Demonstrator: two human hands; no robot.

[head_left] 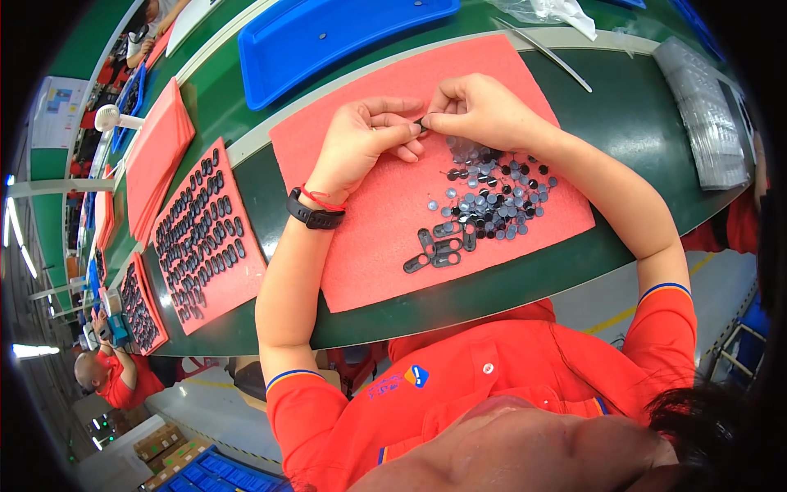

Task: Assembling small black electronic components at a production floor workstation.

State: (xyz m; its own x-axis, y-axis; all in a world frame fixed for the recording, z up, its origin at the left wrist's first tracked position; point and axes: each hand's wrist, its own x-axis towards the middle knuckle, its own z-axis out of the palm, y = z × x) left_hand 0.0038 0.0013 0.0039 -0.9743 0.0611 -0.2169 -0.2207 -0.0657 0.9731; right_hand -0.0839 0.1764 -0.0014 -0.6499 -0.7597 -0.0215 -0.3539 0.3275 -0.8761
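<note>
Above the upper middle of a pink foam sheet (369,271), my two hands meet at a small black part (421,125). The thumb and forefinger of my left hand (366,141) pinch it from one side. My right hand (479,113) has its fingertips closed on the other side, and the fingers partly cover the part. Beneath and right of my hands lies a loose pile of small round discs (500,203), black and grey, some with a thin tail. Several black oval plastic pieces with round holes (444,252) lie at the pile's near left edge.
On the left, another foam sheet (246,283) carries rows of black oval pieces, beside stacked pink sheets (160,156). A blue tray (270,61), tweezers (557,64) and a clear plastic bag (557,11) lie beyond. Clear plastic trays (701,115) are stacked at right. A co-worker sits far left.
</note>
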